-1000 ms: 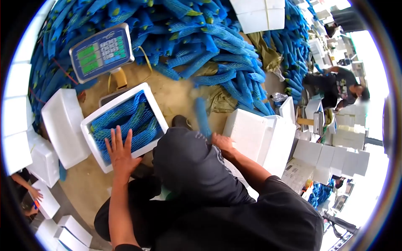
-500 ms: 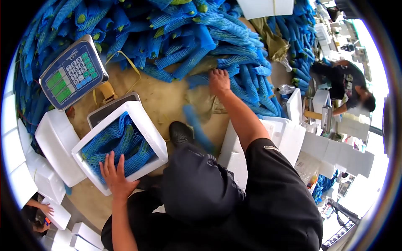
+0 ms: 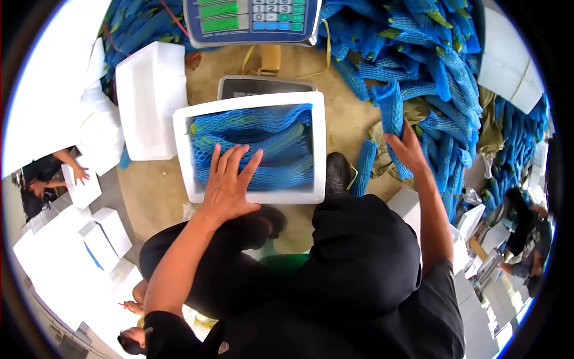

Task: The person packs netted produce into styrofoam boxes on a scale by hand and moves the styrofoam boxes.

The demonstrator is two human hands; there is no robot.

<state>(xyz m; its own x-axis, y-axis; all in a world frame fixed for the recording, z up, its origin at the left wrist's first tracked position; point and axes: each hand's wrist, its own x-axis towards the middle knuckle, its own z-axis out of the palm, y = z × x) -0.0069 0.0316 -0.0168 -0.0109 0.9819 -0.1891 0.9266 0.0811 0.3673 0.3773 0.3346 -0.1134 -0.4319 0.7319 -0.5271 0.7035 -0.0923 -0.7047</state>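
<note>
One netted vegetable [image 3: 391, 109] — gripped — juts beyond the right hand [image 3: 408, 148].

Tally. Wearer's hands [image 3: 229, 185]: 2. Held netted vegetable [image 3: 391, 110]: 1. Filled foam box [image 3: 319, 143]: 1. Boxed netted vegetables [image 3: 278, 146]: at least 3 (blur hides the exact number). Heaped netted vegetables [image 3: 457, 78]: many, overlapping too closely to count. Weighing scale [image 3: 252, 24]: 1. Co-workers [image 3: 541, 239]: 3.

Tan floor [image 3: 149, 194] is carrying the lot. Pile of blue-netted vegetables [image 3: 454, 90] is lying upper right, one loose netted vegetable [image 3: 363, 167] lying beside a dark shoe [image 3: 338, 173]. White foam box [image 3: 152, 102] is resting left. Scale [image 3: 263, 86] is probably standing there too, filled box [image 3: 318, 155] hiding its base.
</note>
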